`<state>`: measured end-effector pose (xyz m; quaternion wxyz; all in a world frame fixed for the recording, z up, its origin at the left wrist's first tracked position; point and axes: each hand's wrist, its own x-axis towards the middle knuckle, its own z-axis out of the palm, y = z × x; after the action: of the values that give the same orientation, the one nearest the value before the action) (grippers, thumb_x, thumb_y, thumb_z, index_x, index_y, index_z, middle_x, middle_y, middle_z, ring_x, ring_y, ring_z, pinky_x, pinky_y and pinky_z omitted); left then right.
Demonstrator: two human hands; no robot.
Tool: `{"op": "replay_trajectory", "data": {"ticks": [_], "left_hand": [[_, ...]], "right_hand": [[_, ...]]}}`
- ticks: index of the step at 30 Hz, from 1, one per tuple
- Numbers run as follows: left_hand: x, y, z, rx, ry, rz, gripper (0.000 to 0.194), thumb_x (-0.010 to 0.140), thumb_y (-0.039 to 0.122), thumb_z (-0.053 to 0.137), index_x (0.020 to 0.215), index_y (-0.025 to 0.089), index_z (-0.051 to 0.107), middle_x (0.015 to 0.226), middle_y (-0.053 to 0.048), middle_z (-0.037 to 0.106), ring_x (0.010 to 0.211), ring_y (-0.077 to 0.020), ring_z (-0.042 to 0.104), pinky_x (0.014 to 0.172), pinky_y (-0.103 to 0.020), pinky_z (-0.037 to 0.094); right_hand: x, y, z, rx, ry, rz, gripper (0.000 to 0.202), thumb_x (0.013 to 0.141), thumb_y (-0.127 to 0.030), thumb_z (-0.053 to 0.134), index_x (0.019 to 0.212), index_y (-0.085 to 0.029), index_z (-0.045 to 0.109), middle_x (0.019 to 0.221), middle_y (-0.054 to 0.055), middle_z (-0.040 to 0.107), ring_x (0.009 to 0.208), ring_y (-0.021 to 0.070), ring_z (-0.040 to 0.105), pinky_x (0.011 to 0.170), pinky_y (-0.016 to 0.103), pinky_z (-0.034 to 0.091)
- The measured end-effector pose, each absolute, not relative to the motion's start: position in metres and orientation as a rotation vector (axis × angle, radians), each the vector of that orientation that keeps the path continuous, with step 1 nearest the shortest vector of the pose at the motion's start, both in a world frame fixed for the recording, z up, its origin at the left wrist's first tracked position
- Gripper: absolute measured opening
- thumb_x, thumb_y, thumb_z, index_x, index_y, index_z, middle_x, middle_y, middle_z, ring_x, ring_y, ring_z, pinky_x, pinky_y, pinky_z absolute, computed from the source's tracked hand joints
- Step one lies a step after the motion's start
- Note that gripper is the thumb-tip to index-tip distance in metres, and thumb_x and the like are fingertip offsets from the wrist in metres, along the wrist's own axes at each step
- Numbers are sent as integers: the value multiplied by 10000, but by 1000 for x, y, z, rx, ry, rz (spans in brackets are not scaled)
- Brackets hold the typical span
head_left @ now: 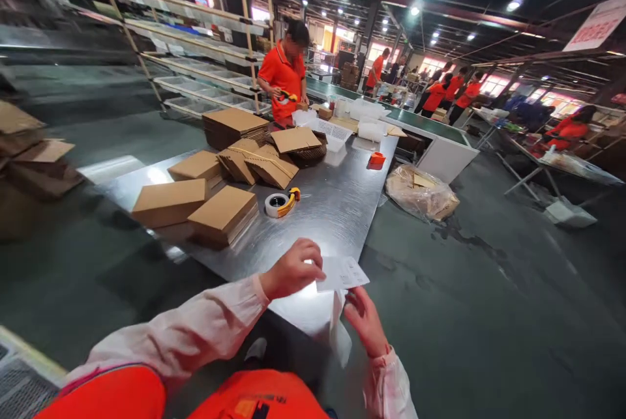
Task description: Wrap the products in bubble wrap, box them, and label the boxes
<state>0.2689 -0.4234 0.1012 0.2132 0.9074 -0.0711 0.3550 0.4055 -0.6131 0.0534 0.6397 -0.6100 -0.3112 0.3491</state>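
Over the near end of the metal table (337, 210), my left hand (295, 268) is closed with its fingertips on the left edge of a white printed label sheet (342, 273). My right hand (364, 320) is at the sheet's lower right, its fingers curled around the edge. A translucent white strip (341, 334) hangs down between the hands, beside the table's edge. Beyond my left hand, a tape dispenser (281, 203) with a yellow handle lies on the table. Flat brown cardboard stacks (225, 214) sit to its left.
An orange tool (376, 159) and a white basket (332, 134) are farther up the table. A person in orange (283, 77) stands at the far end. Shelving (195, 54) rises behind at left; a plastic-wrapped bundle (422, 192) lies on the floor at right.
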Motion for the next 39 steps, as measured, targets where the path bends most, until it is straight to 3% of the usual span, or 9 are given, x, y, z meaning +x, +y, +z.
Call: {"op": "replay_trajectory", "data": {"ticks": [6,7,10,12,17,21,24,31,39], "left_hand": [[199,-440,114,2587,-193,685,138,924,270,564,969,246,692,853,-44,665,867,-178,578,918,-380,416],[187,-436,116,2502,-126,665,220,886,355,635,1073,248,677,968,-71,672,954,-204,583,955,-393,418],[161,-416,107,2108,259,706,902,604,624,815,1355,210,536,1360,-167,532,1259,-319,476,1082,-459,370],[151,-402,93,1828,434,612,1032,487,655,850,1349,173,553,1374,-173,542,1280,-353,476,1102,-477,357],[129,-366,62,1323,447,302,533,627,557,817,926,119,761,919,-98,752,923,-275,676,926,-410,495],[88,-305,61,1241,385,327,707,572,569,849,1127,156,701,1067,-96,730,998,-265,653,945,-396,480],[54,-243,68,1264,583,559,683,670,611,771,1164,151,668,1158,-121,691,1072,-256,617,978,-395,455],[13,-135,104,1307,481,142,369,599,405,854,796,129,711,675,2,672,600,-101,574,616,-231,468],[4,-99,114,1297,452,-171,147,578,283,786,651,165,738,586,7,685,555,-115,605,564,-223,472]], "right_hand": [[362,-568,62,-1133,-367,1091,459,623,-548,807,888,-185,717,894,68,749,759,204,679,662,306,557],[355,-560,65,-1081,-342,1157,469,615,-526,821,925,-191,711,909,63,750,742,198,679,629,297,558],[336,-537,72,-1049,-297,1185,479,611,-493,832,953,-189,689,922,53,746,656,158,654,497,242,521],[327,-518,73,-1060,-299,1152,462,615,-488,827,927,-180,679,920,58,743,641,147,645,462,219,494],[306,-454,67,-1157,-367,1144,474,572,-517,839,871,-185,681,885,61,745,643,162,639,500,242,482],[277,-391,73,-1326,-628,1077,457,588,-575,819,776,-174,704,667,9,671,558,122,525,515,241,426],[242,-343,84,-1350,-842,1229,479,608,-611,796,797,-180,709,697,20,673,666,165,578,634,278,467],[178,-266,97,-1439,-1032,1340,568,744,-736,603,781,-169,619,722,24,615,676,153,511,621,285,409],[166,-242,115,-1466,-1340,1465,486,793,-655,584,755,-173,634,649,-6,549,601,114,457,544,246,346]]}}
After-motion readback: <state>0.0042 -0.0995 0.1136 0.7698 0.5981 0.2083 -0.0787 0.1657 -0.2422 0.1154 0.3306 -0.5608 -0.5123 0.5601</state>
